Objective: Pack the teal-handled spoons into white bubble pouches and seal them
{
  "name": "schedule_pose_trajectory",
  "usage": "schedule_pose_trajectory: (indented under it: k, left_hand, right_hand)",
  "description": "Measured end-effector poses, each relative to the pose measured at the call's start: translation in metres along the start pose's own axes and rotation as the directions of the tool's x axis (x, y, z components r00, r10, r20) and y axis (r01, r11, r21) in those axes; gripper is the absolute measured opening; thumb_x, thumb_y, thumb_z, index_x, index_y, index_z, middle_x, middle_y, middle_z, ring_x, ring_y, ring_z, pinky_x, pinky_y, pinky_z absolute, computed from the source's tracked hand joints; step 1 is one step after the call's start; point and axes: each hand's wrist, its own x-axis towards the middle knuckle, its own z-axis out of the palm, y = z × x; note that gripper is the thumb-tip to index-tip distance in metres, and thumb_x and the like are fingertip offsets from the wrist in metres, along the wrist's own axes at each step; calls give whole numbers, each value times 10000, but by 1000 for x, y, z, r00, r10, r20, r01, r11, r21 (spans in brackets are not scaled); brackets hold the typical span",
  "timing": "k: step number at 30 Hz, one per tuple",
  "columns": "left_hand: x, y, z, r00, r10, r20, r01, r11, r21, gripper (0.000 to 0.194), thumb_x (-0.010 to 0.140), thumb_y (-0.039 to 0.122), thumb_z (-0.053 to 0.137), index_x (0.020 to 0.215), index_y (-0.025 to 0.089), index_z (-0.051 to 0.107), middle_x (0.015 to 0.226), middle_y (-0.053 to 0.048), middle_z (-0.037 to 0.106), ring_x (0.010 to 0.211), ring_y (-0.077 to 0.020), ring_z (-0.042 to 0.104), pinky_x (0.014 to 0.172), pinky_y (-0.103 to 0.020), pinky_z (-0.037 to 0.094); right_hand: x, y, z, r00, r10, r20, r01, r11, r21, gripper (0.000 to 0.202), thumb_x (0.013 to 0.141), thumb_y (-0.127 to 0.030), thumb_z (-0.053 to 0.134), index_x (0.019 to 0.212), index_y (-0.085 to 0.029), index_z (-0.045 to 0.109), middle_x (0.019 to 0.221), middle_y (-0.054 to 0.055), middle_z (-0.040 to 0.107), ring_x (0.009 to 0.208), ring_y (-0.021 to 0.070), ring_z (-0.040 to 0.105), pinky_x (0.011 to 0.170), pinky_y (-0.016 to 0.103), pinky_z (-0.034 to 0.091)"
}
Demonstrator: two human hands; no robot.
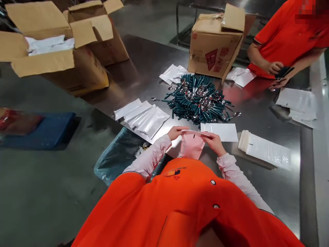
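Note:
Between my hands a white padded mailer bag (192, 145) hangs upright in front of my chest, tinted pink by light off my shirt. My left hand (177, 132) grips its upper left corner. At the upper right edge, my right hand (215, 142) pinches the same bag. A flat white mailer (221, 132) lies just beyond my right hand. Farther back rises a heap of spoons (197, 97) with dark green handles. Several filled mailers (144, 118) overlap to the left of the heap. A stack of flat mailers (267, 149) lies to the right.
On the metal table (144, 65) stand an open carton (216, 48) and, at left, cartons (89, 68), one holding white packets. A lined bin (115, 154) sits below the left edge. Across the table a co-worker (290, 44) holds dark-handled spoons near more mailers (298, 101).

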Motion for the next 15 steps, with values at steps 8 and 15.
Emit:
schedule_pose_trajectory:
  k: [8,15]
  left_hand:
    - [-3,12,-5,980,129,148,-146,984,105,203,754,271,672,836,145,809,897,-108,721,864,-234,646,807,-351,500]
    - [-1,-4,10,994,45,-103,-49,998,-40,635,612,239,831,1222,165,672,785,12,630,714,-125,569,723,-262,467]
  right_hand:
    - [-1,-18,-13,995,37,94,-42,998,52,244,678,-379,655,781,-214,803,892,61,784,964,270,716,947,425,541]
    - [-5,-15,3,991,122,-64,-110,981,157,488,577,-441,844,966,-182,703,631,-32,650,611,142,584,639,287,505]
